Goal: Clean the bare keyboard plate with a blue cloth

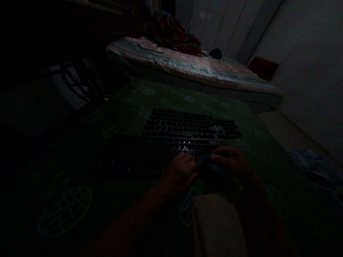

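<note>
The room is very dark. A black keyboard (144, 153) lies across the green cloth, with a bright patch of bare switches near its right-middle part. My left hand (180, 169) is closed over its front edge, fingers curled on top; their tips are hard to see. To the right, my right hand (232, 159) is closed with thumb and fingers around a dark bluish, rounded object (216, 167) beside the keyboard's right end. What kind of object it is, I cannot make out. Behind the keyboard, many loose black keycaps (182, 123) are laid out in keyboard order.
Printed globe marks cover the green cloth (66, 210). A pale beige padded shape (218, 225) rises at the front between my forearms. Beyond the cloth stands a bed (171, 62) with a red patterned bundle (174, 34) on it. A pale wall (308, 60) is at right.
</note>
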`<state>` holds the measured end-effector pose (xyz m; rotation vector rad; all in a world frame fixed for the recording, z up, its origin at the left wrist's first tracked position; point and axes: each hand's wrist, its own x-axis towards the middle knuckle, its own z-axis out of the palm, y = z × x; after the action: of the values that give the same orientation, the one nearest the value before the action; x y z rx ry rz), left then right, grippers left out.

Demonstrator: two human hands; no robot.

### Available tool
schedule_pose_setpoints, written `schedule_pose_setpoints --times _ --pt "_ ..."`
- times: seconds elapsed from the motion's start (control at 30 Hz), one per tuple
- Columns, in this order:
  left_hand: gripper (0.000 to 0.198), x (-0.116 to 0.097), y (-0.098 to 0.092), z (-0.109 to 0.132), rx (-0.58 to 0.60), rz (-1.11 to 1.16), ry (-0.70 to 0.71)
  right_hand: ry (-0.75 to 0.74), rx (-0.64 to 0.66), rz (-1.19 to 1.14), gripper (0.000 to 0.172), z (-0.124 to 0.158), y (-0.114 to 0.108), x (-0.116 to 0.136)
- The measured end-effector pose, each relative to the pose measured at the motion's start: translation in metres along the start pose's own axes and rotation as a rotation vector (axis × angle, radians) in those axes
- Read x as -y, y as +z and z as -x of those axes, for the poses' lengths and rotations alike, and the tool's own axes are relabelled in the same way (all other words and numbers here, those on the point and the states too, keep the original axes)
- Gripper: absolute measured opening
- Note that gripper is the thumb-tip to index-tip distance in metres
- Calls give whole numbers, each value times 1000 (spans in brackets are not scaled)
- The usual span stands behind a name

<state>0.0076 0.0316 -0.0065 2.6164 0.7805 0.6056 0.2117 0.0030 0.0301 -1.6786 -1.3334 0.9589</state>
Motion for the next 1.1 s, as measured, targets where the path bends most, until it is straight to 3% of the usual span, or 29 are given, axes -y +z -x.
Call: schedule_pose_setpoints --times 0.1,0.27,0.63,1.1 --pt "6 0 -1 0 9 0 -6 12 33 -26 23 0 1 1" --pt "5 -2 -3 1 15 -4 -6 39 -30 -29 24 -1 -1 -2" --pt "6 0 1 3 -2 -18 1 -32 -49 -32 34 -1 4 -12" --pt "6 1 1 3 -6 -17 2 6 41 -44 28 2 5 -7"
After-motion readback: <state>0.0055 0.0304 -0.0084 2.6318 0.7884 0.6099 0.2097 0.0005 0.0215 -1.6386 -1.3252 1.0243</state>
